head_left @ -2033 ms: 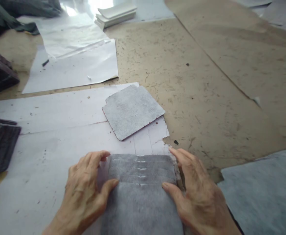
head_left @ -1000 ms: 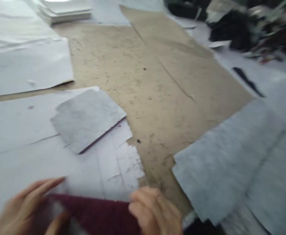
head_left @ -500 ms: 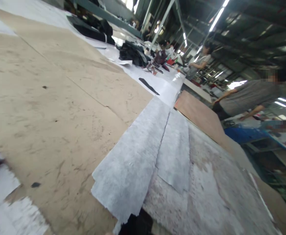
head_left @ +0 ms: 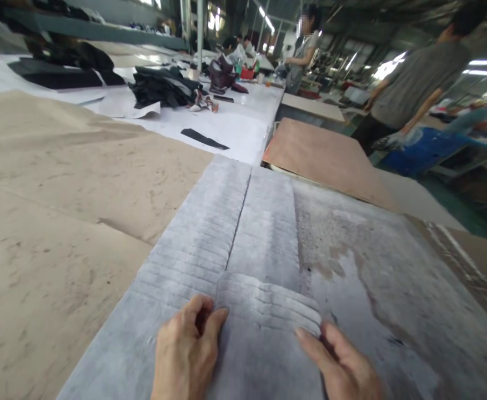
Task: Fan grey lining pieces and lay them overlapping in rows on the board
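Observation:
A stack of thin grey sheets [head_left: 268, 344], like suede or felt, lies slightly fanned at the bottom middle. My left hand [head_left: 187, 353] pinches its left edge between thumb and curled fingers. At the stack's right edge, my right hand [head_left: 341, 361] grips it with the thumb on top. Beyond the stack, overlapping grey strips form a left row [head_left: 197, 228] and a right row [head_left: 268, 216], their edges showing as ridges. The near end of the right row is covered by the held stack.
Brown paper [head_left: 60, 183] covers the left side. A stained board [head_left: 351, 278] lies right, with a brown board [head_left: 322, 155] behind it. Farther back are dark material piles [head_left: 164, 86] and a black strip [head_left: 204, 139] on a white table. A person [head_left: 422, 78] stands at right.
Both hands have come into view, holding the grey stack. The view has levelled out and shifted. Both rows now show many ridged edges and reach nearer to me.

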Demonstrator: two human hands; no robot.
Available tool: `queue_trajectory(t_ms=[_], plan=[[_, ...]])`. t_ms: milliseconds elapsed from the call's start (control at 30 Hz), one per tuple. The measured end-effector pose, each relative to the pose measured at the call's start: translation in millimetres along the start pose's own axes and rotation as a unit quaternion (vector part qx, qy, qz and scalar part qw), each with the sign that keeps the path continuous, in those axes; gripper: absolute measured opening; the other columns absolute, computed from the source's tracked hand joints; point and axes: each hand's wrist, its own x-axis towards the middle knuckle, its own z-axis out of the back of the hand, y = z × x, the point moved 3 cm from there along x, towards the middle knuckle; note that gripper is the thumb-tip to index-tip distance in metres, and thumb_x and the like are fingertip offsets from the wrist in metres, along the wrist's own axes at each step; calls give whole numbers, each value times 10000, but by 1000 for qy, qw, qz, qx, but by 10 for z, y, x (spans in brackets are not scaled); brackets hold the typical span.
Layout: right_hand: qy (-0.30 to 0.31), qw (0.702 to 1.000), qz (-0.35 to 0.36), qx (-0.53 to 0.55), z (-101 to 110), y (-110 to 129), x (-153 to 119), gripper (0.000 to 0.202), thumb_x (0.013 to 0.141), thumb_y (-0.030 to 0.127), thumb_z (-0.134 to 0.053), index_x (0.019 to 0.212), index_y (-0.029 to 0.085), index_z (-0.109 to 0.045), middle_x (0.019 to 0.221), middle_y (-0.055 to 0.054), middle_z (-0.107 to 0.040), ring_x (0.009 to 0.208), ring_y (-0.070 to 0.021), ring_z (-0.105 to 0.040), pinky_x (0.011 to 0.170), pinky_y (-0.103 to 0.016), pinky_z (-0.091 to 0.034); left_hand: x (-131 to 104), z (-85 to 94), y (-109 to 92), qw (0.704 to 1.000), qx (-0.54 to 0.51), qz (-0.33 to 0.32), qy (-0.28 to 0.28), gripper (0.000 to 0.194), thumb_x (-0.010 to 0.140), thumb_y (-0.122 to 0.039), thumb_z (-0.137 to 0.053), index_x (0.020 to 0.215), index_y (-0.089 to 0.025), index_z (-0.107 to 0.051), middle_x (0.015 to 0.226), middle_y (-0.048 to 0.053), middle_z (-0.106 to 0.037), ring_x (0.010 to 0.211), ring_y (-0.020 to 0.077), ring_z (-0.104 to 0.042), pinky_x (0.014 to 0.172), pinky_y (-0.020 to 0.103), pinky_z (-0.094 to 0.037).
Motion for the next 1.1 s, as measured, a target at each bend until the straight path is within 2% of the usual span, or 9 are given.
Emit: queue_trajectory(t_ms=[67, 167, 367, 500, 700, 833, 1100], plan=[[1, 1000, -4, -25, 29, -60, 177, 409, 642, 595, -532, 708, 200, -618, 617, 6, -652, 596, -168, -599, 527, -201, -445, 178, -118, -143, 998, 51, 6, 23, 155, 760, -337, -493, 673, -226, -558, 544, -41, -565, 545, 144, -532, 546, 251, -344], [7, 998, -8, -56, 29, -134, 348, 425, 644, 617, -501, 668, 203, -593, 554, 9, -618, 532, -158, -564, 499, -210, -430, 332, -208, -239, 992, 116, 12, 38, 157, 773, -349, -481, 700, -236, -562, 581, -29, -585, 584, 162, -549, 552, 256, -321], [-5, 989, 15, -145, -33, -211, 481, 414, 681, 612, -454, 575, 216, -511, 477, 30, -548, 453, -130, -505, 452, -214, -379, 424, -290, -306, 977, 208, 23, 46, 141, 777, -351, -483, 709, -255, -561, 623, -26, -614, 637, 183, -583, 548, 254, -298], [-15, 981, 26, -191, -75, -248, 504, 424, 684, 624, -458, 547, 224, -483, 422, 50, -474, 401, -118, -456, 433, -223, -355, 433, -315, -266, 977, 212, 11, 21, 137, 782, -336, -473, 724, -253, -565, 605, -30, -617, 604, 170, -583, 555, 249, -321], [3, 984, 19, -175, -100, -239, 504, 415, 700, 618, -450, 572, 227, -502, 424, 55, -474, 391, -112, -448, 428, -221, -354, 448, -291, -182, 986, 166, 6, -8, 137, 775, -340, -476, 708, -245, -549, 616, -35, -621, 644, 168, -604, 564, 248, -359], [14, 988, 15, -156, -104, -218, 502, 399, 711, 598, -456, 613, 219, -534, 451, 49, -505, 417, -115, -477, 442, -217, -366, 462, -301, -164, 981, 192, 11, 11, 153, 774, -371, -467, 725, -250, -547, 642, -29, -634, 615, 171, -602, 559, 256, -372], [2, 993, 25, -118, -108, -157, 492, 374, 734, 536, -475, 548, 212, -455, 427, 60, -435, 402, -97, -410, 412, -208, -312, 455, -320, -182, 971, 236, 8, 24, 181, 796, -394, -424, 768, -258, -539, 722, -7, -650, 666, 196, -618, 558, 270, -388]])
